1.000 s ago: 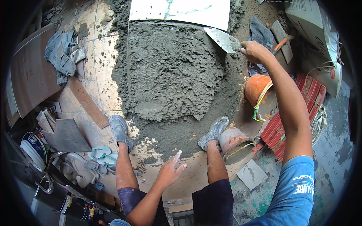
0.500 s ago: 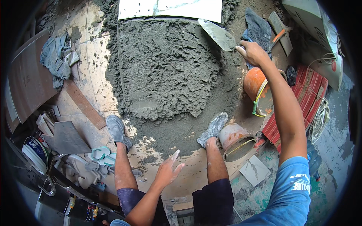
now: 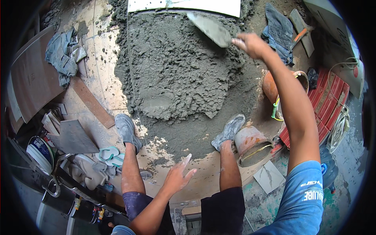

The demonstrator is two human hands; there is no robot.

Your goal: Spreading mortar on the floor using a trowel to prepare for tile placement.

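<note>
My right hand (image 3: 252, 45) is wrapped round the handle of a pointed trowel (image 3: 209, 29). The blade is smeared with grey mortar and lies over the far right part of the mortar bed (image 3: 176, 70). That bed is rough and lumpy, with a smoother patch at its near left. Along its far edge is a white marbled tile (image 3: 184, 4), cut off by the picture's top. My left hand (image 3: 178, 176) hangs between my legs, fingers stretched out and holding nothing. Whether the blade touches the mortar I cannot tell.
An orange bucket (image 3: 270, 87) lies right of the bed, partly behind my right arm. A mortar-stained bucket (image 3: 250, 143) stands by my right shoe. Red tile boxes (image 3: 327, 102) are farther right. At left are a wooden strip (image 3: 92, 102), rags (image 3: 62, 55), a grey tile (image 3: 76, 137) and slippers (image 3: 111, 156).
My right hand has swung the trowel leftward, from the bed's right edge to over the mortar. The view has shifted slightly. My left hand stays open in much the same place.
</note>
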